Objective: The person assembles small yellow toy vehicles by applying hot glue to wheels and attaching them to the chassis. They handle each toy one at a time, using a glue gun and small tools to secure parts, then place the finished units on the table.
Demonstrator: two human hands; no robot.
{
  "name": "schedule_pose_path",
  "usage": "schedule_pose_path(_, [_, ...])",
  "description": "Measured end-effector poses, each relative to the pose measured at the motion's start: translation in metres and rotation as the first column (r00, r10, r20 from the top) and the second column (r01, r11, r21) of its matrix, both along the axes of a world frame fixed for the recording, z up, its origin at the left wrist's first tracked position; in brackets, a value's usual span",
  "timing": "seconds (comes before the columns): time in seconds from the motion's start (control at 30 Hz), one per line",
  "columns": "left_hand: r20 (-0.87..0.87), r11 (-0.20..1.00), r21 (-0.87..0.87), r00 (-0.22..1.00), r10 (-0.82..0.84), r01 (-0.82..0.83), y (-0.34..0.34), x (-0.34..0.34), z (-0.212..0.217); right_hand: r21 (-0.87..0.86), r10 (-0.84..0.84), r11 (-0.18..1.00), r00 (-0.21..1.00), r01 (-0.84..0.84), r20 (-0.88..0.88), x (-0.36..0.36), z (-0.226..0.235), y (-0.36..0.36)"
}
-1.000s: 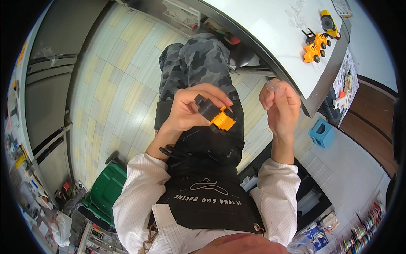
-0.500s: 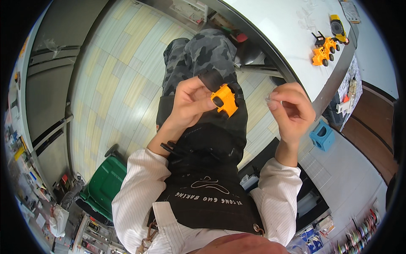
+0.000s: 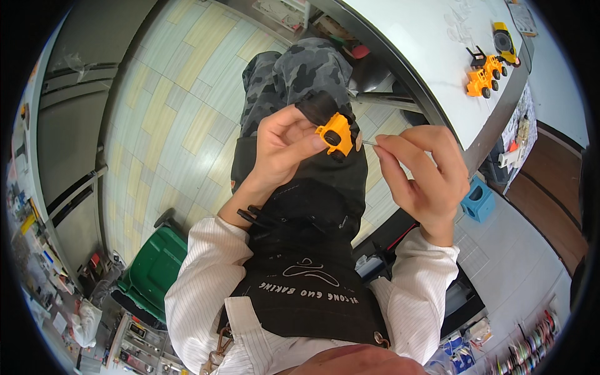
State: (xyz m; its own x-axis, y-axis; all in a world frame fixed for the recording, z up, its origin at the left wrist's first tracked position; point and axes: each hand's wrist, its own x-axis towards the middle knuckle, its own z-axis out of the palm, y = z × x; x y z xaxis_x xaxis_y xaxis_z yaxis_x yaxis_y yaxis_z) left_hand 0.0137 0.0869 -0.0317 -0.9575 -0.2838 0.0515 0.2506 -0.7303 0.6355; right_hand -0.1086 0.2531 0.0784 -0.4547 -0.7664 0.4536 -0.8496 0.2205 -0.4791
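Note:
My left hand [image 3: 282, 144] is closed on a small yellow toy truck body [image 3: 338, 141], held up above my lap. Dark round wheel-like parts show on the toy, and a wide black piece [image 3: 317, 108] adjoins it at the upper left. A left fingertip shows past the toy's right side. Between thumb and forefinger, my right hand [image 3: 428, 169] pinches a thin metal pin [image 3: 369, 143]. The pin points left at the toy; whether it touches the toy or the fingertip I cannot tell.
On the white table [image 3: 431, 56] at the upper right stand yellow toy trucks [image 3: 482, 81] and a yellow-black toy vehicle [image 3: 504, 40]. A blue stool [image 3: 478, 201] is on the floor at right. To the left stand a green bin [image 3: 153, 272] and a dark cabinet [image 3: 81, 125].
My right hand has moved left, close to the toy, and the metal pin now shows clearly in its fingers. The yellow toy has turned a little in my left hand.

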Motion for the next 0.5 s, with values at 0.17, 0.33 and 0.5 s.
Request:
schedule_pose_path(0.17, [0.004, 1.000, -0.029, 1.000, 0.006, -0.006, 0.0004, 0.0001, -0.0001, 0.032, 0.029, 0.999, 0.993, -0.026, -0.113, -0.0002, -0.0003, -0.0022])
schedule_pose_path(0.33, [0.016, 0.998, -0.066, 1.000, 0.027, -0.025, -0.0001, 0.0005, -0.0008, 0.091, 0.089, 0.993, 0.979, -0.073, -0.185, -0.0017, 0.0022, -0.0044])
schedule_pose_path(0.5, [0.024, 0.997, -0.078, 0.999, 0.028, -0.026, -0.0003, 0.0003, 0.0000, 0.105, 0.105, 0.991, 0.969, -0.084, -0.222, -0.0015, 0.0018, -0.0077])
